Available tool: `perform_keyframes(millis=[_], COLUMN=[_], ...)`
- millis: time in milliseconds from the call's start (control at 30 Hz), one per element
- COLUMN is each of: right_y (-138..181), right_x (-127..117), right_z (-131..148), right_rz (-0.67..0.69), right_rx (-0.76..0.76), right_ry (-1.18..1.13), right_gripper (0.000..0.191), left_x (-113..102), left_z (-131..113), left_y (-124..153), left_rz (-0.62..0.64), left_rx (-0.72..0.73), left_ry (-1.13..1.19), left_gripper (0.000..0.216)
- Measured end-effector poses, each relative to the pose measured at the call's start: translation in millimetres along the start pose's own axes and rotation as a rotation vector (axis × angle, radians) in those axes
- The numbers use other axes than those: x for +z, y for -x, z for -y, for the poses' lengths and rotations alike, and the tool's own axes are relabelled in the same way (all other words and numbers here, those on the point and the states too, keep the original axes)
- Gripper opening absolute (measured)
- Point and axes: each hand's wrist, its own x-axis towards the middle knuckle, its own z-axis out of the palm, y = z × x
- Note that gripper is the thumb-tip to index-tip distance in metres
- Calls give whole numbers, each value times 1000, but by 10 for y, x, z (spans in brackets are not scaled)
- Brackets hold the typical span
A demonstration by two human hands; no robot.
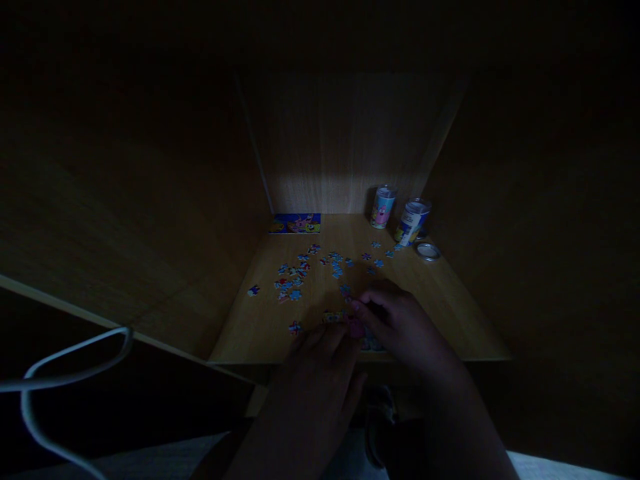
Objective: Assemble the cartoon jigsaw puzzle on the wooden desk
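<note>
A dim wooden shelf [435,320] is walled by panels [345,147]. Two cans [413,221], contents indistinct, are set at right rear. Loose puzzle pieces [295,295] are scattered mid-shelf; near the front edge [465,361], a joined section [355,326] is partly covered by the flattened left hand [320,367], one piece [349,299] being pinched by the right hand [397,317].

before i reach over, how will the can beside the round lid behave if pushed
The can looks upright and taller than wide, so a high push would probably tip it. Once down, its rounded sides could let it roll. The shelf looks smooth, so a low push may slide it.
</note>
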Motion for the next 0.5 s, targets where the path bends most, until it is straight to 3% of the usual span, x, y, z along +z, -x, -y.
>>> perform_keyframes(millis=[333, 500], right_y=[-34, -38], right_x=[31, 36], right_z=[-31, -19], right_rz=[-73, -33], right_rx=[-65, -129], right_ry=[190, 197], right_gripper=[26, 19], left_x=[-23, -16], left_z=[-4, -14], left_y=[-2, -7], left_rz=[-12, 9], left_rx=[20, -8], left_ry=[13, 13], left_gripper=[41, 37])
